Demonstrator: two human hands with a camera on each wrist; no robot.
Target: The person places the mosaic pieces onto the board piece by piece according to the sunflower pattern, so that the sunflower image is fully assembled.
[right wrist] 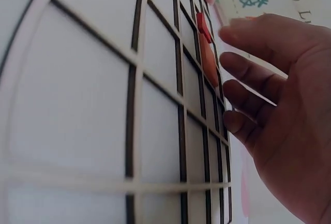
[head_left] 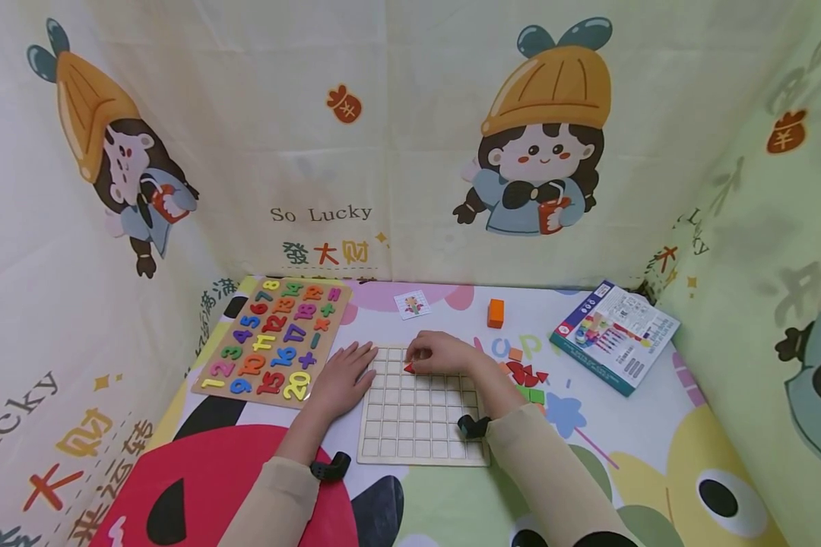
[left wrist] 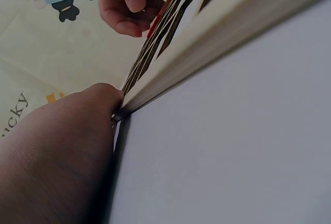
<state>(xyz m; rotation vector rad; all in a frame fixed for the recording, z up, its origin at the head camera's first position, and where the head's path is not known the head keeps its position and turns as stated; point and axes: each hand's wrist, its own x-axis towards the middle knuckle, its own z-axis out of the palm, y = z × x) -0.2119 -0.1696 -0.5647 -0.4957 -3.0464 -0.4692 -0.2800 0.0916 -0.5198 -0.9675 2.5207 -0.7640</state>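
Observation:
A pale grid board (head_left: pixel 410 448) with square cells lies on the table. Flat beside its left edge is my left hand (head_left: pixel 343 380), fingers extended, its thumb at the board's rim in the left wrist view. My right hand (head_left: pixel 445 353) hovers over the far part of the grid with loosely bent fingers. Just by its fingertips sits a red triangular piece (head_left: pixel 409 368). In the right wrist view this red piece (right wrist: pixel 204 27) stands on the grid beside an orange piece (right wrist: pixel 208 61) lying in the cells, and a small gap separates it from the fingertips.
Right of the board lie loose red pieces (head_left: pixel 523 374), green blocks (head_left: pixel 535 395) and small orange pieces (head_left: pixel 515 354). Farther back are an orange block (head_left: pixel 496 313), a pattern card (head_left: pixel 413 305) and a boxed set (head_left: pixel 616 338). A wooden number board (head_left: pixel 283 327) lies at left.

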